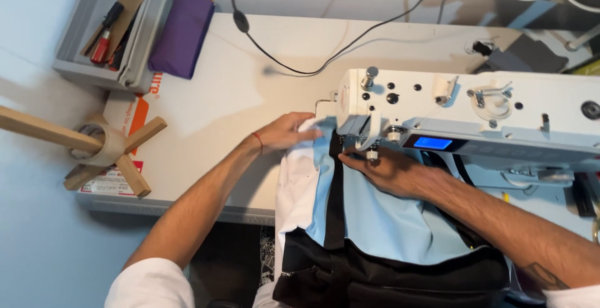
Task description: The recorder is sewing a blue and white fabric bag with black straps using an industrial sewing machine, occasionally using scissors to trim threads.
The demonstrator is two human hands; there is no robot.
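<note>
A white sewing machine [475, 108] stands on a white table [237, 95]. Under its head lies a fabric piece of light blue [381, 214], white [297, 183] and black [387, 277] panels, with a black strap [335, 202] running up toward the needle. My left hand [284, 132] grips the white edge of the fabric just left of the machine head. My right hand [387, 169] lies flat on the blue fabric under the machine arm, fingertips near the presser foot. The needle itself is hidden by the head.
A grey tray with tools [109, 30] and a purple pouch [181, 33] sit at the table's far left. A wooden stand [103, 149] juts out at the left edge. A black cable [300, 58] crosses the table behind the machine.
</note>
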